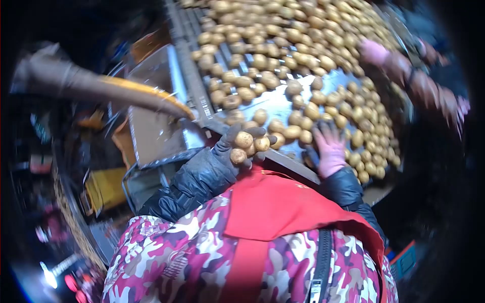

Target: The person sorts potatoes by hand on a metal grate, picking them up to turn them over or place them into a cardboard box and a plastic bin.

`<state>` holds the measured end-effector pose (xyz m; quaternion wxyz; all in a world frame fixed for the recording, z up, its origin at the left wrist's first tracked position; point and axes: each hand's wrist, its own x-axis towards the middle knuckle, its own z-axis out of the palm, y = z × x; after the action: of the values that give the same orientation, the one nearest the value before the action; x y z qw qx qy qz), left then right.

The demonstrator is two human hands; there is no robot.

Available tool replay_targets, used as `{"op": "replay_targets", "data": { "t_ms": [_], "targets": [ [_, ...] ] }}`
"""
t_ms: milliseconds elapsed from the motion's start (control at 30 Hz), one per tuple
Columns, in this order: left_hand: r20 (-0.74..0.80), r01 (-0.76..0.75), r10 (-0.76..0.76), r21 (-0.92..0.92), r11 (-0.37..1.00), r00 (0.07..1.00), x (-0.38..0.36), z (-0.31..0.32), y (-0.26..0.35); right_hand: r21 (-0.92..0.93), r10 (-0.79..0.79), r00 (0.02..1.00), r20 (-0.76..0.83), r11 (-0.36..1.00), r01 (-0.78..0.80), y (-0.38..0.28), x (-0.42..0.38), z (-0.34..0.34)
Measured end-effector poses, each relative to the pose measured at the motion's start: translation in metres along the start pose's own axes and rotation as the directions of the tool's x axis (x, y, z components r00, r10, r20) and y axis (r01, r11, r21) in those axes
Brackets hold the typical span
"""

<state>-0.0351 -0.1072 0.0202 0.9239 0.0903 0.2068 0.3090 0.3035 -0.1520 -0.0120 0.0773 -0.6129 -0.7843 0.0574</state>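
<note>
Several potatoes point(244, 139) lie in my left hand point(230, 143), whose dark-gloved fingers curl around them near the edge of the sorting table. My right hand point(331, 146) wears a pink glove with dark fingers. Its fingers are spread and reach over the table, touching or just beside loose potatoes point(304, 137). Between and beyond my hands, more potatoes point(268, 79) cover the pale metal surface point(275, 101) and the slatted rollers behind it. A dense group of potatoes point(371, 126) sits to the right of my right hand.
At the right, another person's pink-gloved hand point(374, 52) rests at the potato pile. A thick brown pipe or hose point(101, 83) with a yellow stripe crosses the left side. Below it stand a metal-rimmed bin point(151, 108) and a yellow container point(105, 189). The table's front edge point(290, 168) runs close to my body.
</note>
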Motion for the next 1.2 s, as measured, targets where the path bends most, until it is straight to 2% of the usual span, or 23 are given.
{"op": "replay_targets", "data": {
  "t_ms": [67, 133, 167, 233, 333, 367, 433, 533, 700, 767, 833, 900, 933, 967, 1033, 1067, 1133, 1167, 1200],
  "targets": [
    [-0.229, -0.199, 0.214, 0.084, 0.976, 0.950, -0.037, 0.017, 0.007, -0.071, -0.012, 0.999, -0.034, 0.997, 0.010, 0.008, 0.009, -0.005],
    [-0.471, -0.288, 0.241, -0.030, 0.957, 0.848, -0.073, 0.019, 0.015, -0.101, 0.005, 1.000, -0.009, 0.995, -0.006, 0.014, 0.016, -0.003],
    [-0.429, -0.361, 0.282, -0.113, 0.926, 0.858, -0.084, 0.006, 0.015, -0.107, -0.013, 0.999, -0.041, 0.994, 0.008, 0.017, 0.019, 0.001],
    [-0.483, -0.394, 0.300, -0.103, 0.913, 0.822, -0.108, -0.011, 0.020, -0.099, -0.016, 0.999, -0.032, 0.995, 0.013, 0.019, 0.022, 0.006],
    [-0.155, -0.374, 0.340, -0.415, 0.829, 0.927, -0.118, -0.011, 0.021, -0.047, -0.029, 0.999, -0.018, 0.999, 0.028, 0.011, 0.031, 0.003],
    [-0.067, -0.346, 0.357, -0.461, 0.817, 0.932, -0.117, -0.010, 0.021, -0.049, -0.022, 1.000, -0.016, 0.999, 0.021, 0.009, 0.032, 0.003],
    [-0.007, -0.334, 0.378, -0.485, 0.808, 0.926, -0.109, -0.011, 0.017, -0.057, -0.067, 0.996, -0.060, 0.996, 0.064, 0.004, 0.035, 0.005],
    [-0.019, -0.356, 0.388, -0.445, 0.822, 0.921, -0.094, -0.011, 0.013, -0.047, 0.001, 0.999, -0.034, 0.999, -0.002, -0.002, 0.031, 0.002],
    [-0.097, -0.394, 0.384, -0.316, 0.863, 0.918, -0.054, -0.004, 0.016, -0.001, -0.009, 0.998, -0.064, 1.000, 0.009, 0.000, 0.021, 0.007],
    [-0.140, -0.401, 0.376, -0.266, 0.877, 0.916, -0.027, 0.010, 0.020, 0.124, -0.039, 0.965, -0.260, 0.990, 0.073, -0.017, 0.031, -0.008],
    [-0.174, -0.403, 0.367, -0.263, 0.877, 0.914, 0.003, 0.027, 0.023, 0.386, -0.109, 0.948, -0.298, 0.895, 0.224, -0.050, 0.051, -0.056],
    [-0.294, -0.465, 0.407, -0.163, 0.870, 0.865, 0.033, 0.028, 0.011, 0.336, -0.273, 0.863, -0.425, 0.838, 0.431, -0.080, 0.066, -0.085],
    [-0.235, -0.399, 0.349, -0.222, 0.890, 0.907, 0.035, 0.042, 0.014, 0.368, -0.306, 0.885, -0.351, 0.824, 0.431, -0.094, 0.071, -0.101],
    [-0.222, -0.370, 0.341, -0.104, 0.923, 0.914, 0.038, 0.052, 0.009, 0.405, -0.340, 0.899, -0.277, 0.807, 0.430, -0.106, 0.075, -0.110],
    [-0.198, -0.314, 0.338, 0.141, 0.939, 0.920, 0.038, 0.064, -0.006, 0.495, -0.301, 0.944, -0.137, 0.804, 0.329, -0.124, 0.082, -0.107],
    [-0.055, -0.301, 0.305, 0.072, 0.951, 0.951, 0.042, 0.051, -0.007, 0.453, -0.287, 0.954, -0.092, 0.841, 0.296, -0.124, 0.084, -0.106],
    [0.227, -0.260, 0.267, -0.060, 0.964, 0.937, 0.052, -0.010, -0.007, 0.634, -0.162, 0.986, -0.035, 0.759, 0.147, -0.124, 0.081, -0.086],
    [0.243, -0.389, 0.350, 0.133, 0.912, 0.905, 0.050, -0.012, -0.012, 0.716, -0.109, 0.994, 0.006, 0.694, 0.072, -0.128, 0.081, -0.078],
    [0.257, -0.499, 0.432, 0.331, 0.801, 0.865, 0.047, -0.013, -0.017, 0.757, -0.079, 0.996, 0.032, 0.653, 0.027, -0.127, 0.079, -0.078]
  ]
}}
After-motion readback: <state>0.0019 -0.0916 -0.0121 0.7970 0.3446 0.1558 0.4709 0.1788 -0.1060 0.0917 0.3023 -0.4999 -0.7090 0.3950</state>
